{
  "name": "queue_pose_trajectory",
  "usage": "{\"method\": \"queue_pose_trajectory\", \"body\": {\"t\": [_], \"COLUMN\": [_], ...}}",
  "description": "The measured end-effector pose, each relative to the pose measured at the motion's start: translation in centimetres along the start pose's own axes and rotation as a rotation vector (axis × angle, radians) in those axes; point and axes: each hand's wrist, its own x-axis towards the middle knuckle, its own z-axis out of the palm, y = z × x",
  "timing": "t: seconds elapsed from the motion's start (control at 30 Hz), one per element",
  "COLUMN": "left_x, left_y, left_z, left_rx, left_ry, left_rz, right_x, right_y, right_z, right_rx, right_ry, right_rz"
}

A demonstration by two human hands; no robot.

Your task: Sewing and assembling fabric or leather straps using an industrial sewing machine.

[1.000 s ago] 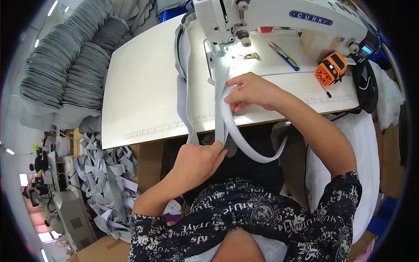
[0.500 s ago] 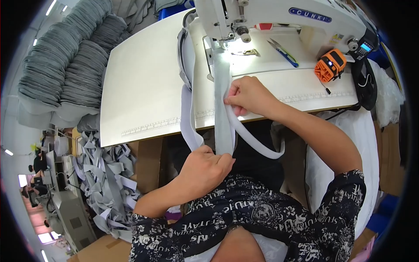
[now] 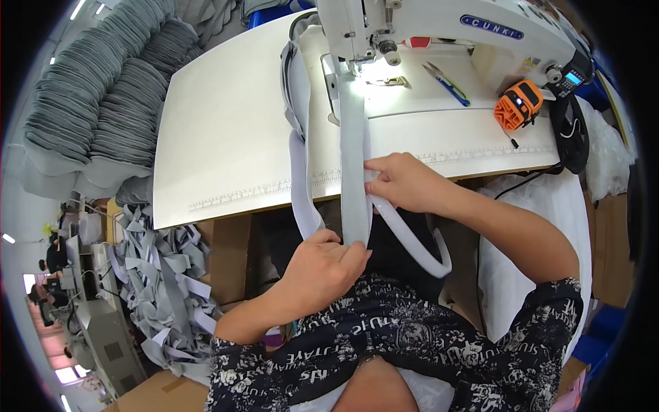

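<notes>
A long grey fabric strip (image 3: pixel 353 137) runs from under the lit needle area of the white sewing machine (image 3: pixel 439 24) down over the table's front edge. My left hand (image 3: pixel 322 271) is closed on its lower end, below the edge. Alongside the strip, my right hand (image 3: pixel 405 182) pinches a narrow white band (image 3: pixel 412 240), whose free length loops down to the right over my lap. To the left, a second stretch of grey and white strip (image 3: pixel 299 165) hangs from the table in a curve, its lower end close to my left hand.
On the white table (image 3: pixel 220 137) lie thread snips (image 3: pixel 447 85), an orange device (image 3: pixel 519 104) and a small metal attachment (image 3: pixel 392 82). Stacks of grey fabric pieces (image 3: pixel 68 96) stand at the far left. Loose grey strips (image 3: pixel 165 281) are heaped below them.
My right hand has slid down along the strip toward me, and the white band's loop hangs lower. The left hand stays nearly in place.
</notes>
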Motion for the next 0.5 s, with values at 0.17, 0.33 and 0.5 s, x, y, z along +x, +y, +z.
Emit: {"method": "queue_pose_trajectory", "body": {"t": [0.17, 0.33, 0.5], "left_x": [-0.2, -0.2, -0.6], "left_y": [0.0, 0.1, 0.0], "left_z": [0.0, 0.1, 0.6], "left_rx": [0.008, -0.009, -0.042], "left_ry": [-0.01, 0.019, 0.051], "left_rz": [0.001, 0.007, 0.017], "right_x": [-0.1, 0.2, -0.3], "right_y": [-0.6, -0.4, -0.4], "right_z": [-0.6, 0.0, 0.9], "right_rx": [0.002, 0.164, 0.221], "right_ry": [-0.113, -0.027, -0.056], "right_rz": [-0.009, 0.124, 0.266]}}
